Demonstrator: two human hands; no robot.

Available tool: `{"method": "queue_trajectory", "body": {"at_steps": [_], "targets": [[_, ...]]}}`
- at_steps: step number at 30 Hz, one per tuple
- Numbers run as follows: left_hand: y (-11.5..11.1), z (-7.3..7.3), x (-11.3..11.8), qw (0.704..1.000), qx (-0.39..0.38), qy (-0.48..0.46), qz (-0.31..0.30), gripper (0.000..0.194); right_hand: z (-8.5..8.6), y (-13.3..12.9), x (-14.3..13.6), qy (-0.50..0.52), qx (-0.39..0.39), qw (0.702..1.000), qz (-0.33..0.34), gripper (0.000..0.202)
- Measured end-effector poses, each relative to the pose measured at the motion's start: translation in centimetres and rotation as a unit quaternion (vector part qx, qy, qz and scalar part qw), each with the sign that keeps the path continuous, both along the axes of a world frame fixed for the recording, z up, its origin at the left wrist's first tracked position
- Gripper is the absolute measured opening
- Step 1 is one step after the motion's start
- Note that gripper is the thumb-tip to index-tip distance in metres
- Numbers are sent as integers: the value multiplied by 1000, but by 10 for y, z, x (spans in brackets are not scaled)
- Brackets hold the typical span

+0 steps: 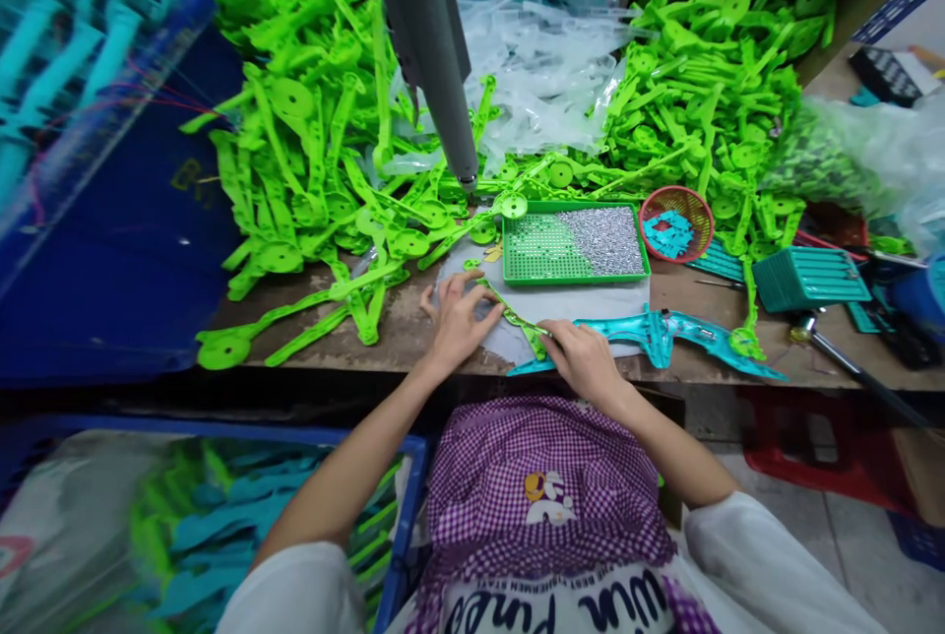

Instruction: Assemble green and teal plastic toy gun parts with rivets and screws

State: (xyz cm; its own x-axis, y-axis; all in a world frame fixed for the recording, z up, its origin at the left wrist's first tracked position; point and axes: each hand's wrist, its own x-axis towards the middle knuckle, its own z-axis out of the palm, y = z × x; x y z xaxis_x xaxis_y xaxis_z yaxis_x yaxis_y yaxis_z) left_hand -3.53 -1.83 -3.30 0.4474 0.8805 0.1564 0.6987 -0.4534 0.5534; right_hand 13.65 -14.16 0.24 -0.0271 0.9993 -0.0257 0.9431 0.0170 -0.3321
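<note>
Between my hands lies a slim green plastic part point(523, 323), slanting near the table's front edge. My left hand point(459, 317) has its fingers bent round the part's upper end. My right hand point(580, 351) pinches its lower right end. Beside and partly under my right hand, a blue bow-shaped plastic part point(657, 331) rests on the table. Just beyond my hands is a green tray point(576, 278) of small silver screws. A grey powered screwdriver point(435, 53) hangs above the table, its tip pointing down behind the tray's left corner.
Piles of green parts point(317, 152) and clear plastic parts point(532, 73) cover the back. A red basket point(677, 250) holds blue pieces. Further right are stacked teal trays point(808, 280) and a metal-shafted tool point(849, 363). Blue bins point(110, 250) stand left and below.
</note>
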Motion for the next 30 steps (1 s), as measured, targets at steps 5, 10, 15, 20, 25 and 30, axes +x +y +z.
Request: {"method": "queue_trajectory", "body": {"at_steps": [5,10,15,20,25,30], "targets": [[0,2,1,999,24,2,-32,16,1,-4,0,-47,-36,998,30,26],[-8,2,-2,993,75,2,-95,21,3,-1,0,-47,-52,997,22,28],[-11,-6,-7,973,67,5,-221,23,10,3,4,-56,-68,994,58,26],[-6,-10,-8,967,63,-4,-247,21,13,7,10,-24,-68,995,74,26],[-10,-5,-7,970,71,5,-235,19,8,4,18,23,-59,997,45,26],[-13,-8,-5,962,117,14,-246,20,4,-3,13,62,-49,997,-22,28]]}}
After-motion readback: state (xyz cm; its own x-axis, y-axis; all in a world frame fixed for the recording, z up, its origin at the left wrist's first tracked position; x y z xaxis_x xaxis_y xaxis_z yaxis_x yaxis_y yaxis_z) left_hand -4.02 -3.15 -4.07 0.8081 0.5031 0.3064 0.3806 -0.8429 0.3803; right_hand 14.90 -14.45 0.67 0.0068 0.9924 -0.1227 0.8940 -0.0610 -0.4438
